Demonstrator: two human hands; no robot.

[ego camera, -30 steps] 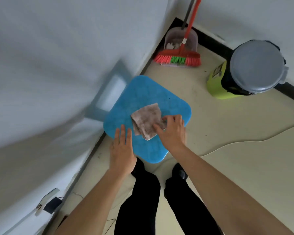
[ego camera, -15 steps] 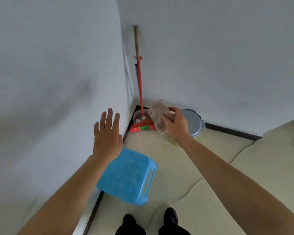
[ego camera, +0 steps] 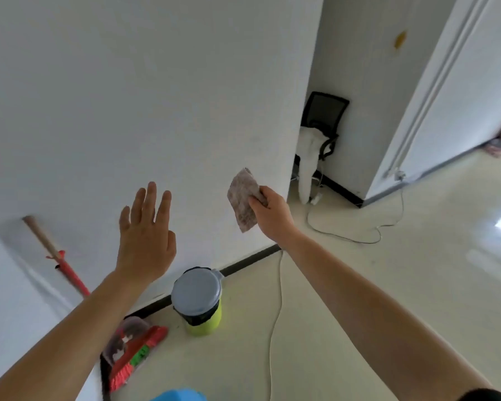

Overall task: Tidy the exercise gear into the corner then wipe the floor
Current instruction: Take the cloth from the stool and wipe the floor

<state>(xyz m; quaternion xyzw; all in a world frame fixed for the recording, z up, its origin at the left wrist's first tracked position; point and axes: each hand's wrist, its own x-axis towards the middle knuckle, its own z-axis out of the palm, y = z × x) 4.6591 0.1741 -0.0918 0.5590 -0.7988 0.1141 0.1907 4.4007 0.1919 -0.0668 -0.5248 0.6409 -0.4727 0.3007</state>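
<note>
Right hand pinches a folded cloth, thumb and fingers clamped on its right edge, held up in the air in front of the white wall. Left hand is flat, fingers spread, empty, touching nothing. Below: lidded green bin against the baseboard, broom and dustpan in the corner, white cable trailing over the floor. Blue stool edge at frame bottom. Cloth is brownish, mottled, looks soiled.

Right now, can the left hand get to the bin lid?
Probably yes. The left hand is open and empty, raised above the bin lid, and nothing lies between them; it would have to come down.
</note>
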